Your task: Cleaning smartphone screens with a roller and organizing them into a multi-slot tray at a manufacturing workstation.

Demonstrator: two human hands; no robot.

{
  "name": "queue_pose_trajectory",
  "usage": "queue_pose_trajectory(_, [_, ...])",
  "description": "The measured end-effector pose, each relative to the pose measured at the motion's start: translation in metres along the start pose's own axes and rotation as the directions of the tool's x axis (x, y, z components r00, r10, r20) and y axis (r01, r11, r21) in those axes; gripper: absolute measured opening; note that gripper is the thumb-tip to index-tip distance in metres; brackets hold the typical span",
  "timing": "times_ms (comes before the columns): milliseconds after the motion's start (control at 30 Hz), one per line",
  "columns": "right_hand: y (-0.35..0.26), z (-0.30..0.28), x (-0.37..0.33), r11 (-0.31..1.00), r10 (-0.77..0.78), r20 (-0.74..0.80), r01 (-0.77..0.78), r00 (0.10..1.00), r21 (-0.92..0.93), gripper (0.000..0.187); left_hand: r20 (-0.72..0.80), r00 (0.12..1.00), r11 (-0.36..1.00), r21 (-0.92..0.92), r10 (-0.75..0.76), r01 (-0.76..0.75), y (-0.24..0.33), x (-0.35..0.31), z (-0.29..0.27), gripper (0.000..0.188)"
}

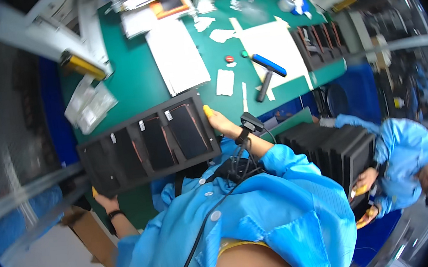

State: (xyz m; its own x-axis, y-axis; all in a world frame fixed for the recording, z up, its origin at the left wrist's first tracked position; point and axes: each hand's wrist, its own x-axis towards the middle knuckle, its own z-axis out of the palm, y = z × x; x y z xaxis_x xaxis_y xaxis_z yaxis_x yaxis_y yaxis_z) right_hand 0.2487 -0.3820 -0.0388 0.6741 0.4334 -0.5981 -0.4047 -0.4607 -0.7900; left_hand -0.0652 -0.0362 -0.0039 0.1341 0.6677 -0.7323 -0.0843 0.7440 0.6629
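Observation:
Between my two hands is a black foam tray [160, 175], tilted at the table's near edge. Dark flat panels [188, 132], with thin copper-coloured edges and small white labels, lie in its compartments; the leftmost compartment is too dim to make out. My left hand [107, 202] grips the tray's lower left corner, its fingers partly hidden. At the right end, my right hand [219, 121] is closed on the tray's edge, a yellow cover on a fingertip.
On the green table [129, 82] lie a white board [177, 56], a blue-headed roller [269, 65], plastic bags [90, 104] and a white sheet [275, 47]. Another foam tray [320, 45] sits at right. Nearby, a co-worker [403, 146] handles stacked black trays [326, 147].

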Motion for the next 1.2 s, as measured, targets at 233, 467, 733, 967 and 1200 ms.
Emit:
queue_pose_trajectory(233, [-0.025,-0.038,0.003,0.986,0.158,0.028,-0.157,0.987,-0.048,0.034,-0.168,0.973,0.977,0.166,0.160,-0.132,-0.030,-0.009,-0.008,0.038])
queue_pose_trajectory(467, [-0.014,-0.271,0.038,0.831,-0.406,-0.710,-0.091,0.575,-0.549,0.022,-0.218,0.436,0.260,0.965,0.873,-0.037,-0.036,-0.086,0.105,0.033])
queue_pose_trajectory(733, [0.047,-0.405,0.070,0.692,-0.399,-0.778,-0.397,0.486,-0.603,0.034,0.643,0.646,0.661,0.278,0.412,-0.697,-0.148,-0.200,0.313,0.018])
queue_pose_trajectory(967, [0.004,-0.420,0.050,0.684,-0.302,-0.728,-0.392,0.616,-0.615,0.028,0.832,0.401,0.673,0.549,-0.383,-0.496,-0.235,-0.263,0.405,0.024])
queue_pose_trajectory(1200, [-0.097,-0.318,-0.044,0.608,-0.381,0.042,0.285,0.924,-0.742,0.032,0.579,0.452,0.722,0.639,-0.679,0.267,-0.278,-0.274,0.431,0.050])
